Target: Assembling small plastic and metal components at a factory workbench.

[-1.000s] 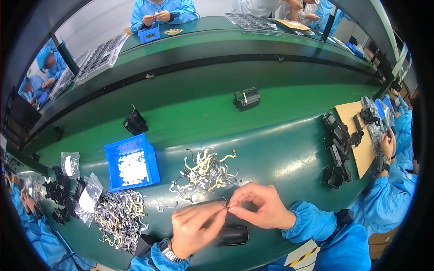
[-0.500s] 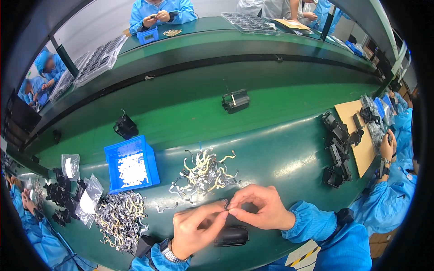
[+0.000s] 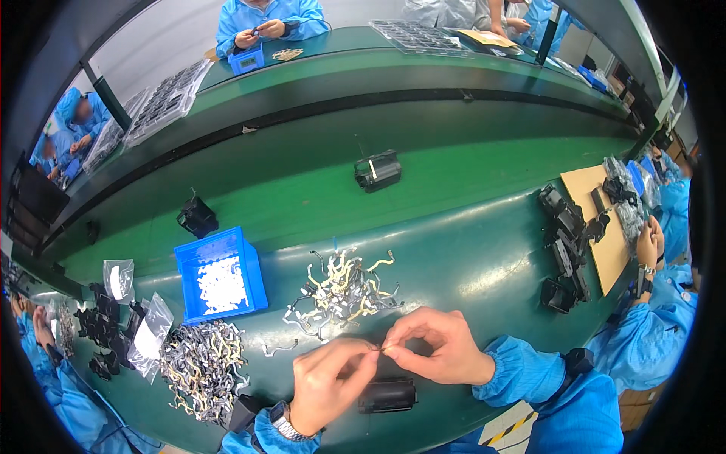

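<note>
Metal clip point(image 3: 380, 349) tiny, mostly hidden | left hand point(image 3: 327, 386), right hand point(image 3: 439, 349) both pinching it | black housing point(image 3: 387, 395) half covered

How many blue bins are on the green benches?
2: an open blue bin of white parts left of the hands, and a small blue bin at the far bench. Others may be hidden.

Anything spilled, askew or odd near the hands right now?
Nothing is clearly wrong. One bent metal clip lies alone on the green bench, apart from the loose clip pile. Both hands pinch a small part.
</note>
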A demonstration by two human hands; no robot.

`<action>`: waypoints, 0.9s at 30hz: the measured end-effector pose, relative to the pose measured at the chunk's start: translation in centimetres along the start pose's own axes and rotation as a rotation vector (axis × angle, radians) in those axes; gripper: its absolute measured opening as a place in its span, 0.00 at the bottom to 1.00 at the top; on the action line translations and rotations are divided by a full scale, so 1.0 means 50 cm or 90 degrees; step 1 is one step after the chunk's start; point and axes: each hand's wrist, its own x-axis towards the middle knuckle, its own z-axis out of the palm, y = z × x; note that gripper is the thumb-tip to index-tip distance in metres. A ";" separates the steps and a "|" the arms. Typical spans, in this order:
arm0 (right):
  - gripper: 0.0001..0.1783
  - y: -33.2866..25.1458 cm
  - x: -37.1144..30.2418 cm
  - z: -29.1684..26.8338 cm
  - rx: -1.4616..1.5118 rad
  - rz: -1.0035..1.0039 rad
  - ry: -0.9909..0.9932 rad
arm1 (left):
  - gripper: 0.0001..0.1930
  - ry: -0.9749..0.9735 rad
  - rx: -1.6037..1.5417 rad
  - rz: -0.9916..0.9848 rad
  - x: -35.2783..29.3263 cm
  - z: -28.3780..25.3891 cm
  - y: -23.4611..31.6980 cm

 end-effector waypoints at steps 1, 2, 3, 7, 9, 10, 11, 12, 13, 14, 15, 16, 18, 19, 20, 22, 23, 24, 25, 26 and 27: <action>0.11 0.002 0.001 0.002 0.014 -0.002 0.003 | 0.05 -0.003 -0.003 0.009 0.001 -0.001 -0.004; 0.11 0.003 0.002 0.005 0.028 -0.004 0.006 | 0.06 -0.006 -0.004 0.018 0.002 -0.002 -0.007; 0.11 0.003 0.003 0.006 0.028 -0.005 0.006 | 0.06 -0.006 -0.004 0.019 0.003 -0.003 -0.009; 0.11 -0.001 0.007 0.010 0.142 0.010 0.018 | 0.06 0.015 0.054 0.047 0.010 -0.025 -0.002; 0.11 -0.001 0.005 0.005 0.211 0.007 0.034 | 0.06 0.080 0.123 0.103 0.023 -0.049 0.000; 0.11 0.005 0.001 0.001 0.208 0.016 0.047 | 0.06 0.145 0.189 0.142 0.031 -0.072 -0.012; 0.10 0.009 -0.001 -0.002 0.206 0.026 0.060 | 0.05 0.220 0.290 0.114 0.042 -0.099 -0.016; 0.10 0.013 -0.001 -0.003 0.227 0.014 0.058 | 0.04 0.299 0.390 0.081 0.049 -0.126 -0.020; 0.10 0.012 -0.003 -0.010 0.189 0.019 0.037 | 0.03 0.328 0.453 0.067 0.059 -0.151 -0.023; 0.10 0.008 -0.003 -0.012 0.149 0.025 0.018 | 0.03 0.358 0.514 0.052 0.069 -0.175 -0.030; 0.08 -0.002 -0.005 -0.013 0.137 0.037 0.023 | 0.06 0.341 0.540 0.069 0.073 -0.187 -0.036; 0.08 0.000 -0.006 -0.017 0.145 0.032 0.017 | 0.13 0.297 0.537 0.015 0.067 -0.195 -0.042; 0.06 0.004 -0.007 -0.027 0.038 0.022 -0.020 | 0.22 0.283 0.536 0.041 0.070 -0.187 -0.041; 0.06 0.001 -0.005 -0.027 0.036 0.022 -0.022 | 0.26 0.284 0.518 0.083 0.070 -0.179 -0.033; 0.06 -0.003 -0.002 -0.028 -0.024 0.001 -0.028 | 0.26 0.286 0.515 0.080 0.064 -0.165 -0.021; 0.06 -0.012 0.003 -0.028 -0.095 -0.008 -0.030 | 0.23 0.241 0.471 0.228 0.048 -0.131 0.002; 0.08 -0.016 0.008 -0.023 -0.147 -0.054 -0.044 | 0.20 0.151 0.429 0.252 0.041 -0.118 0.007; 0.09 -0.020 0.011 -0.021 -0.200 -0.098 -0.062 | 0.19 0.065 0.383 0.273 0.033 -0.101 0.013; 0.10 -0.026 0.013 -0.017 -0.218 -0.103 -0.072 | 0.19 0.027 0.395 0.283 0.028 -0.086 0.022; 0.10 -0.028 0.013 -0.013 -0.229 -0.093 -0.078 | 0.17 0.010 0.382 0.287 0.026 -0.072 0.026; 0.10 -0.025 0.013 -0.010 -0.225 -0.115 -0.063 | 0.15 -0.010 0.358 0.286 0.024 -0.061 0.017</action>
